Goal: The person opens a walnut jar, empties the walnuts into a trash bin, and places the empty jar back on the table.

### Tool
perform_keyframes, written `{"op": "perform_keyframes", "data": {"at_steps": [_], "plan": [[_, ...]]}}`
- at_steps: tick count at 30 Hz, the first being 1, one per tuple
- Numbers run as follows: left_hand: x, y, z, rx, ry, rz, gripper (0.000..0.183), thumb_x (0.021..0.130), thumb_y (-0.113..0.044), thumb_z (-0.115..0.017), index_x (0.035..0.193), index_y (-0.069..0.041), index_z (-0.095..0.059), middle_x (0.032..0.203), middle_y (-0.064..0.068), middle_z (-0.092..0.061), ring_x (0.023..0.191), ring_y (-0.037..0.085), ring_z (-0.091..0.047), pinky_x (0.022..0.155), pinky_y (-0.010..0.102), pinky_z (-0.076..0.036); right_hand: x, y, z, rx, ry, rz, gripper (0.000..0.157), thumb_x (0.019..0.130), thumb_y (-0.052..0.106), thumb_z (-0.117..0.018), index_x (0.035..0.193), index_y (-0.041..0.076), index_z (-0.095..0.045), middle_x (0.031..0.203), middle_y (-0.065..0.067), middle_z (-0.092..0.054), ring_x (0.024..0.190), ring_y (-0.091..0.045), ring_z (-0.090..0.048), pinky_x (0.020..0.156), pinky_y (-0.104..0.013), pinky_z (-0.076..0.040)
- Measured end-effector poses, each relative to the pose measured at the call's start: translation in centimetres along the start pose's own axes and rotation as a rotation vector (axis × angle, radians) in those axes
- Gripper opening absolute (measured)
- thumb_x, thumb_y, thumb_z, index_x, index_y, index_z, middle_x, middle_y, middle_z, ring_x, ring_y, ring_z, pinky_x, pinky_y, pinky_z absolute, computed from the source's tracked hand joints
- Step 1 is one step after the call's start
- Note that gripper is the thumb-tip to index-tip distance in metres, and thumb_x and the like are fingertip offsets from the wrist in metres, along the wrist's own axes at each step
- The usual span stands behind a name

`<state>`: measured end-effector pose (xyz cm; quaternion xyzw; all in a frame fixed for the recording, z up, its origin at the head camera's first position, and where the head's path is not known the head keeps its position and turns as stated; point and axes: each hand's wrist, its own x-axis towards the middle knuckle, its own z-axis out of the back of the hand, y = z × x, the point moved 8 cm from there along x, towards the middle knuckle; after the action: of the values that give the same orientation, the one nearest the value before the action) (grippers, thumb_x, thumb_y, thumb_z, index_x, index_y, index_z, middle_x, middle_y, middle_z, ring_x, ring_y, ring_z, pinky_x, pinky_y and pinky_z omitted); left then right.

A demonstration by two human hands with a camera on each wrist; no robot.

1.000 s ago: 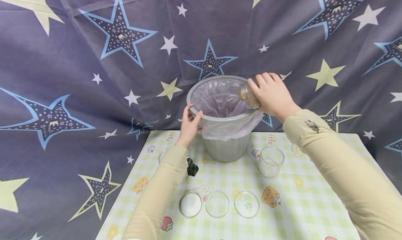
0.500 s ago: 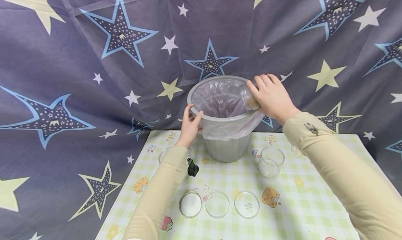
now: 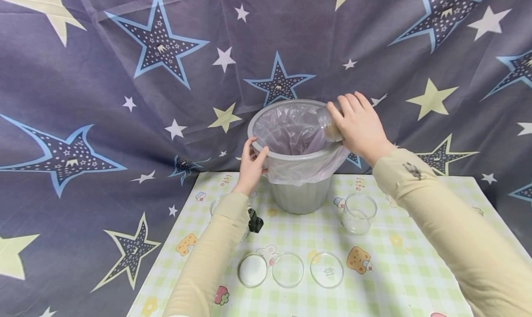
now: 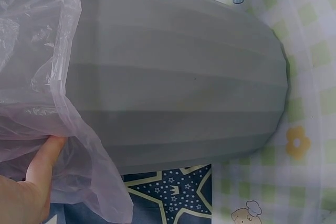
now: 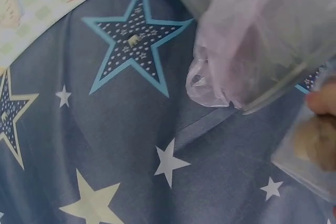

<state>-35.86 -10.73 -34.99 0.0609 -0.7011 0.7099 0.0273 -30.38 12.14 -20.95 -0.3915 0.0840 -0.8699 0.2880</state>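
A grey trash can (image 3: 299, 199) with a translucent pinkish liner bag (image 3: 309, 169) folded over its rim stands at the back of the table. My left hand (image 3: 248, 169) grips the rim at its left side; in the left wrist view a finger (image 4: 48, 156) presses against the bag's overhang. Over the opposite side of the rim, my right hand (image 3: 360, 125) holds a clear jar (image 3: 330, 124) tipped sideways, its mouth facing into the can. Brownish lumps (image 5: 317, 140) show inside the jar in the right wrist view. The can's bottom is hidden.
Another clear jar (image 3: 359, 215) stands right of the can, and a further one (image 3: 216, 204) is partly hidden behind my left forearm. Three round clear lids (image 3: 287, 269) lie in a row at the front. A star-patterned curtain (image 3: 208, 31) hangs close behind the table.
A brownish lump at the jar's mouth a second ago is gone from there. My right hand dipped slightly, then rose a little with the jar. The left hand stays on the rim.
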Motion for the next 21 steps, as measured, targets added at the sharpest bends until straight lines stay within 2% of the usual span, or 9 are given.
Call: {"op": "perform_keyframes", "data": {"at_steps": [2,7,12,21], "plan": [[-0.02,-0.07,0.00,0.003,0.003,-0.002,0.051,0.096,-0.026,-0.054,0.142,-0.023,-0.033,0.122,0.013,-0.041,0.105,0.023,-0.049,0.080,0.052,-0.052,-0.03,0.00,-0.02,0.004,0.003,-0.008,0.072,0.053,0.002,-0.082,0.117,-0.001,-0.049,0.110,-0.026,-0.052,0.105,-0.041,-0.049,0.102,-0.050,-0.036],[-0.04,-0.03,-0.05,0.005,0.009,0.005,0.051,0.096,-0.026,-0.053,0.142,-0.024,-0.033,0.122,0.013,-0.041,0.105,0.022,-0.049,0.079,0.049,-0.053,-0.46,-0.02,-0.37,0.009,0.034,-0.028,0.078,0.050,0.008,-0.086,0.119,-0.001,-0.049,0.111,-0.026,-0.052,0.105,-0.041,-0.049,0.101,-0.050,-0.036],[-0.11,0.01,-0.05,0.007,0.008,0.008,0.051,0.096,-0.026,-0.053,0.143,-0.023,-0.032,0.122,0.013,-0.040,0.104,0.022,-0.048,0.078,0.047,-0.053,-0.58,-0.44,-0.31,0.026,0.015,-0.050,0.075,0.052,0.006,-0.083,0.119,-0.001,-0.049,0.112,-0.026,-0.053,0.106,-0.042,-0.049,0.101,-0.051,-0.037],[0.02,0.07,-0.10,0.007,0.006,0.008,0.053,0.096,-0.026,-0.054,0.144,-0.023,-0.031,0.126,0.015,-0.040,0.106,0.023,-0.048,0.081,0.050,-0.052,-0.51,-0.53,-0.21,0.034,0.026,-0.032,0.078,0.050,0.009,-0.085,0.119,-0.002,-0.050,0.111,-0.026,-0.053,0.105,-0.042,-0.049,0.099,-0.051,-0.038]]}}
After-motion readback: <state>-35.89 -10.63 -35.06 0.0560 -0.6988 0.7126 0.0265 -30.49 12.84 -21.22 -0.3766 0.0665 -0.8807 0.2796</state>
